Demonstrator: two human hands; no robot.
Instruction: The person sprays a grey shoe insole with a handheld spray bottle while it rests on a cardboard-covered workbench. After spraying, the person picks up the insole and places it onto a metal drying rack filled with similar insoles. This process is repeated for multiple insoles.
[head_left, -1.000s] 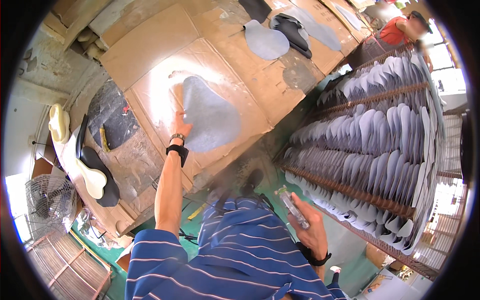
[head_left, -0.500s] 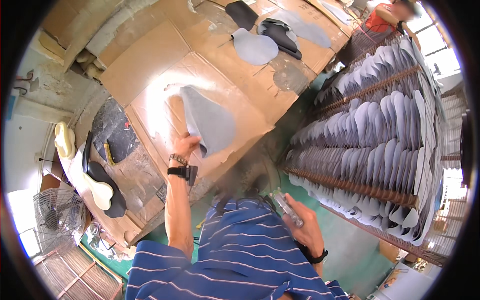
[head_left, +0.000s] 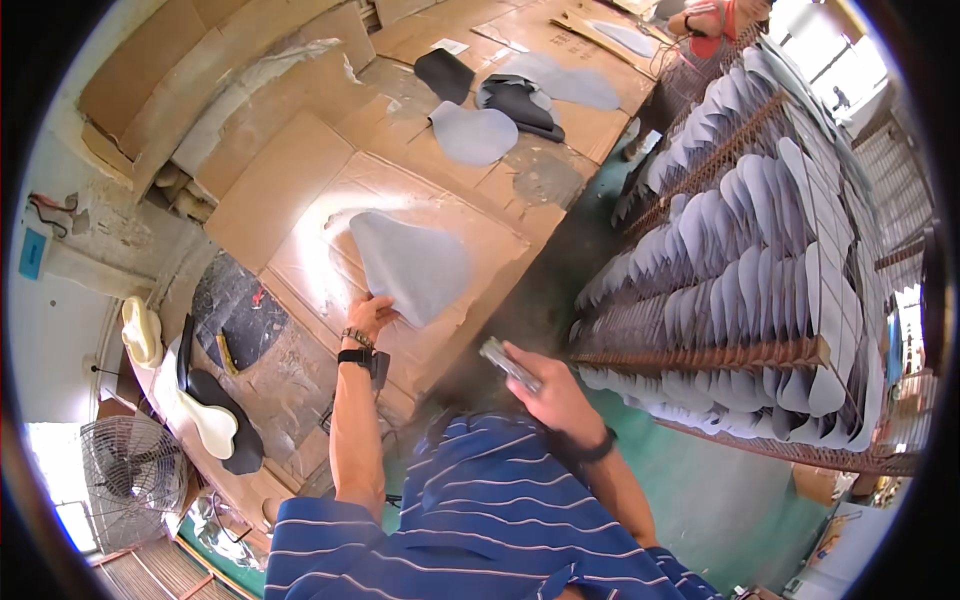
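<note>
The grey sheet point(head_left: 412, 265) is looking like matt, smooth foam or leather, bending softly. The table point(head_left: 290, 180) is showing rough brown cardboard, stained and dusted pale beneath the sheet. The tool point(head_left: 508, 363) is glinting like metal. The rack point(head_left: 700, 355) is looking like rusty metal, carrying matt grey pieces point(head_left: 760, 250). The shirt point(head_left: 500, 520) is showing striped cloth.
</note>
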